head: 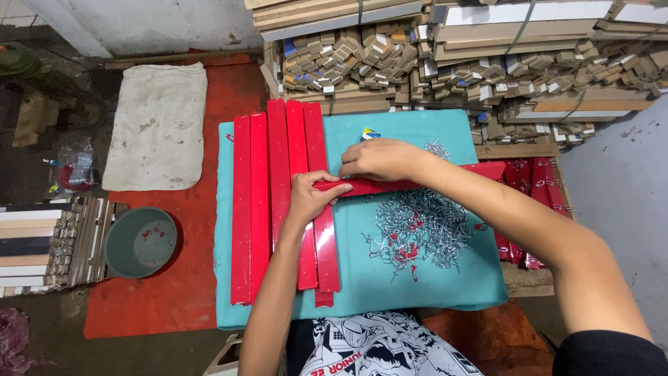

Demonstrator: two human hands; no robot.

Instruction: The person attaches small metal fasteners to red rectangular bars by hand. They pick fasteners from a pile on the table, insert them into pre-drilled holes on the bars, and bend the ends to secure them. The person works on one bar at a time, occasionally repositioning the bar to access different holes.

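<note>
A red strip (417,182) lies crosswise over a teal cloth (431,285) on the work surface. My left hand (312,195) grips the strip's left end, thumb on top. My right hand (379,159) presses down on the strip a little further right, fingers curled over its upper edge. Several long red strips (259,202) lie side by side, lengthwise, on the left of the cloth, partly under my left hand. A heap of small metal hooks (417,226) sits just below the crosswise strip.
Bundled stacks of wooden frame pieces (445,63) fill the back. More red pieces (532,188) lie at the right edge. A grey round bowl (139,242) and a white sack (158,125) rest on the red floor at left.
</note>
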